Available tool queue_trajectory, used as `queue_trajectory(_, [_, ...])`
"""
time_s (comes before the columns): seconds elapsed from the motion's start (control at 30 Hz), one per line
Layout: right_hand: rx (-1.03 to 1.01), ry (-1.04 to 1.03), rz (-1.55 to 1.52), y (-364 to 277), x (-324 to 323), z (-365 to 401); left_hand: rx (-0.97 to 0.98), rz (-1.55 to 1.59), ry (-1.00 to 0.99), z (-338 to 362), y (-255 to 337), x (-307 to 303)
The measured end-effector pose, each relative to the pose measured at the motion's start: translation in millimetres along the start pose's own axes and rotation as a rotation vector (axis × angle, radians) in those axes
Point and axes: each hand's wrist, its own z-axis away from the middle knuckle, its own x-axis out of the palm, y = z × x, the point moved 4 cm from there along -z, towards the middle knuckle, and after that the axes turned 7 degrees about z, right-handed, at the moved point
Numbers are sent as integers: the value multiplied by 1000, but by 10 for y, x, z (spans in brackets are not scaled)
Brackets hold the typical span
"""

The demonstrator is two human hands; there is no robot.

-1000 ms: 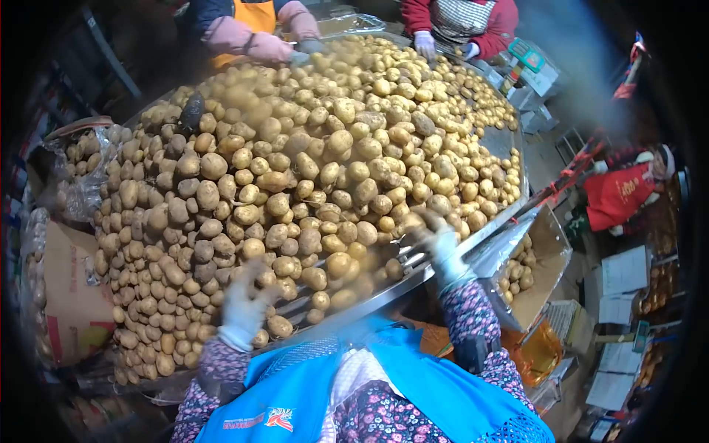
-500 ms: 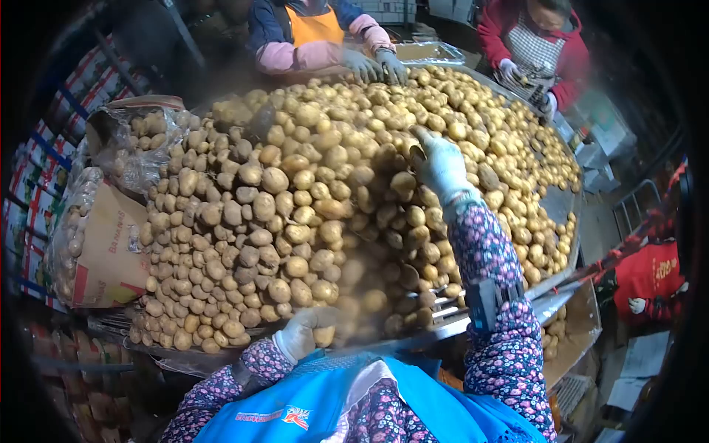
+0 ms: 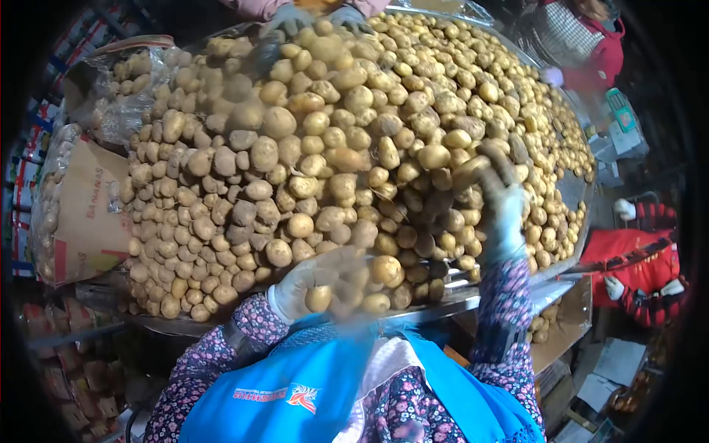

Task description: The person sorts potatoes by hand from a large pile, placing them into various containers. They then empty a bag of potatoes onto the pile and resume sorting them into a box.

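Note:
A large heap of potatoes (image 3: 221,225) spreads in front of me. My left hand (image 3: 306,277), in a pale work glove, is at the heap's near edge with its fingers curled and smeared by motion. A small potato (image 3: 318,298) sits against its palm. Over the right part of the heap, my right hand (image 3: 504,207), gloved too, has its bent fingers around a brownish potato (image 3: 468,173). Other potatoes lie close around both hands. Below the right hand, metal bars (image 3: 458,277) of the table show between potatoes.
A cardboard box (image 3: 92,210) with plastic-bagged potatoes stands at left. Across the heap are one person's gloved hands (image 3: 292,21); another person in red (image 3: 602,55) is at far right. An open carton (image 3: 565,325) with potatoes sits below the table's right edge. Red clothing (image 3: 628,258) shows at right.
My right hand has moved right and back toward me, now around a potato. My left hand has shifted slightly up, its fingers reaching right. The view has tilted, and the heap appears higher.

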Motion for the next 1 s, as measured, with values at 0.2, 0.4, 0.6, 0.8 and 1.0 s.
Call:
queue_trajectory(0.2, [-268,-550,343,73,942,1113,-94,71,102,-16,-282,274])
queue_trajectory(0.4, [-717,-49,1360,30,658,70,-129,72,170,263,-238,-156])
queue_trajectory(0.6, [-447,53,943,197,383,-224,179,101,422,721,8,-89])
queue_trajectory(0.8, [-349,67,720,490,123,544,220,96,256,870,-35,-368])
queue_trajectory(1.0, [-296,39,690,873,-36,1080,304,40,274,998,43,-324])
